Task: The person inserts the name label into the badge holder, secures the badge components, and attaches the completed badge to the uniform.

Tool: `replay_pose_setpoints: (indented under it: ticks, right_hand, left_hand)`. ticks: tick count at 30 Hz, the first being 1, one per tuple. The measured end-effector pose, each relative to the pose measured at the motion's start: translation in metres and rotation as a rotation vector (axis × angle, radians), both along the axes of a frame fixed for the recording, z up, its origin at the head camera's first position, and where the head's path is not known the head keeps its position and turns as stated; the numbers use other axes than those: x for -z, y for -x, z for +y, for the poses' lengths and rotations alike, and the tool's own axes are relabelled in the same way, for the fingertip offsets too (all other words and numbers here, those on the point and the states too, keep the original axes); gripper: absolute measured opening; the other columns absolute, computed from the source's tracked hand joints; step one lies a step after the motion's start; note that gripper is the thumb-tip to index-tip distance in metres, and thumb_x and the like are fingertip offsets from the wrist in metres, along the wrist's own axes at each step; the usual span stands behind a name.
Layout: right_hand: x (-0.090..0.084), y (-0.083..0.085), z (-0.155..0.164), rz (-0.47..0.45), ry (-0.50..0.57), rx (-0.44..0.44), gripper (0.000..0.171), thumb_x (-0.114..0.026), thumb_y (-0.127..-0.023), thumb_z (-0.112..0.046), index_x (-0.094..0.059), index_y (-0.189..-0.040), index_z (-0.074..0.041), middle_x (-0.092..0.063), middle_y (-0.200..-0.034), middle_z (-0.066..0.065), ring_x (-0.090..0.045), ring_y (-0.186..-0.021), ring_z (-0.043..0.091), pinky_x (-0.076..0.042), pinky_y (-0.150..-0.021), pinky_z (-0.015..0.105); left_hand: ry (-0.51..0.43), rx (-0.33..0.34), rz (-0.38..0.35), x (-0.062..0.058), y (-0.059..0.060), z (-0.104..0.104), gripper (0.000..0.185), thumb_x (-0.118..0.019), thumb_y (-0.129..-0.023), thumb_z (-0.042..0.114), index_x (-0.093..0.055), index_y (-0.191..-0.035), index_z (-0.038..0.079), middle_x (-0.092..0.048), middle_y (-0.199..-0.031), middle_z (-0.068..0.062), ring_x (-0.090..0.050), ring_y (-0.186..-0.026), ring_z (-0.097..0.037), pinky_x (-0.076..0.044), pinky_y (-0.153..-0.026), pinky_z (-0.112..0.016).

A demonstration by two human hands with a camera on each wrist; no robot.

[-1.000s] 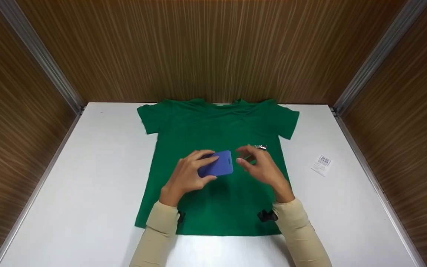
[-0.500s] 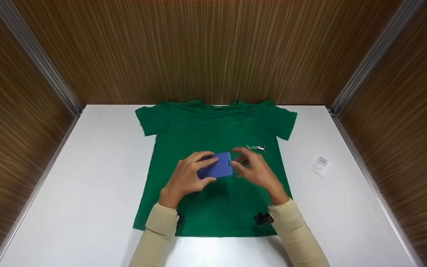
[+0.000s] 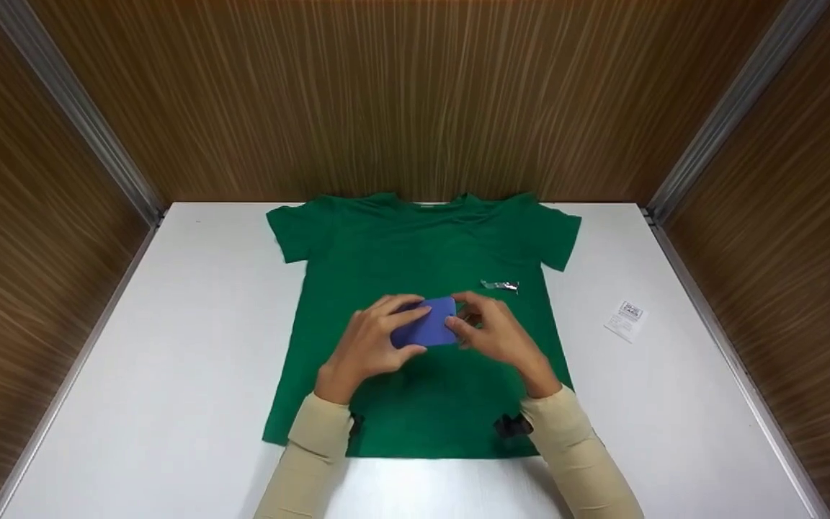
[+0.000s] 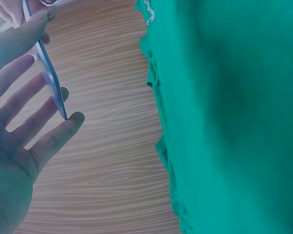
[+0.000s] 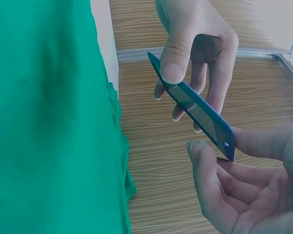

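A green T-shirt [image 3: 422,245] lies flat, front up, on the white table [image 3: 192,324]. Above its middle my left hand [image 3: 375,337] grips a flat blue card holder [image 3: 431,324] by its long edges, thumb on the near one and fingers on the far one. My right hand [image 3: 496,333] pinches the holder's right end between thumb and fingers. The right wrist view shows the holder [image 5: 195,105] edge-on and tilted, held off the shirt [image 5: 49,122]. Its thin edge [image 4: 51,78] lies across my left fingers [image 4: 19,102] in the left wrist view.
A small silver clip [image 3: 499,285] rests on the shirt's right chest. A white printed label [image 3: 625,320] lies on the table to the right. Wood-panelled walls [image 3: 415,94] close the table in at the back and on both sides.
My right hand has moved left from beside the clip and taken hold of the blue holder's right end. The left hand has kept its grip and barely shifted.
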State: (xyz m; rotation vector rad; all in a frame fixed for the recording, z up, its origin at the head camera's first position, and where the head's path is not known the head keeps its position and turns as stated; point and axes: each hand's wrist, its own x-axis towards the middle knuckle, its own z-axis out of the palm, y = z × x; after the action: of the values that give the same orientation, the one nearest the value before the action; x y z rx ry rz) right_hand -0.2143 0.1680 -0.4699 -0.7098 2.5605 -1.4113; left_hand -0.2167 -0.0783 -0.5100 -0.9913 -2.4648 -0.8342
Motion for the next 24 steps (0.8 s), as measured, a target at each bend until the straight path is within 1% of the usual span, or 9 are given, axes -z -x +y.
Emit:
replay_pose_setpoints:
  ticks: [4,6,11,13,19,24]
  right_hand:
    - [-0.0014,0.0006,-0.0020,-0.019,0.006,0.015,0.043,-0.061,-0.105,-0.015,-0.053,-0.142,0.005,-0.073,-0.100,0.022,-0.076,-0.079,0.036,-0.063,-0.066,0.029]
    - [-0.0014,0.0004,-0.0031,-0.031,0.010,0.026,0.043,-0.061,-0.105,-0.014,-0.053,-0.142,0.005,-0.074,-0.098,0.021,-0.076,-0.076,0.031,-0.062,-0.064,0.027]
    - [-0.0014,0.0003,-0.0048,-0.041,0.038,0.034,0.041,-0.061,-0.104,-0.012,-0.054,-0.140,0.005,-0.075,-0.096,0.022,-0.074,-0.068,0.020,-0.062,-0.062,0.028]
    - [-0.0012,0.0006,-0.0047,-0.035,0.043,0.032,0.039,-0.061,-0.104,-0.011,-0.054,-0.139,0.005,-0.075,-0.096,0.022,-0.073,-0.067,0.019,-0.062,-0.062,0.028]
    - [-0.0010,-0.0002,-0.0028,-0.009,0.027,0.031,0.034,-0.061,-0.103,-0.007,-0.056,-0.135,0.005,-0.075,-0.098,0.024,-0.074,-0.070,0.021,-0.061,-0.061,0.026]
    - [-0.0004,-0.0013,-0.0008,0.017,0.015,0.022,0.030,-0.060,-0.104,-0.007,-0.055,-0.132,0.002,-0.074,-0.102,0.026,-0.075,-0.074,0.025,-0.062,-0.062,0.028]
  left_hand:
    - [0.003,-0.002,0.002,-0.0006,0.0003,0.0011,0.058,-0.086,-0.085,0.036,-0.069,-0.137,0.018,-0.066,-0.140,-0.008,-0.065,-0.125,-0.027,-0.058,-0.101,-0.047]
    - [0.003,-0.001,0.000,-0.0005,0.0002,0.0016,0.058,-0.086,-0.085,0.036,-0.069,-0.137,0.018,-0.066,-0.140,-0.008,-0.065,-0.125,-0.027,-0.058,-0.101,-0.047]
    - [-0.002,0.002,-0.003,-0.0005,0.0000,0.0025,0.060,-0.086,-0.084,0.035,-0.068,-0.139,0.018,-0.065,-0.141,-0.008,-0.064,-0.125,-0.027,-0.058,-0.100,-0.046]
    - [-0.010,0.004,-0.008,-0.0006,0.0000,0.0021,0.060,-0.086,-0.085,0.033,-0.067,-0.139,0.017,-0.065,-0.141,-0.008,-0.064,-0.126,-0.027,-0.058,-0.100,-0.046]
    - [-0.054,0.008,-0.040,-0.0017,0.0003,-0.0016,0.048,-0.079,-0.093,0.025,-0.067,-0.139,0.015,-0.066,-0.137,-0.010,-0.065,-0.123,-0.027,-0.058,-0.100,-0.045]
    - [-0.102,0.002,-0.098,-0.0014,0.0020,-0.0056,0.043,-0.073,-0.097,0.018,-0.066,-0.139,0.013,-0.066,-0.133,-0.010,-0.068,-0.117,-0.024,-0.059,-0.097,-0.041]
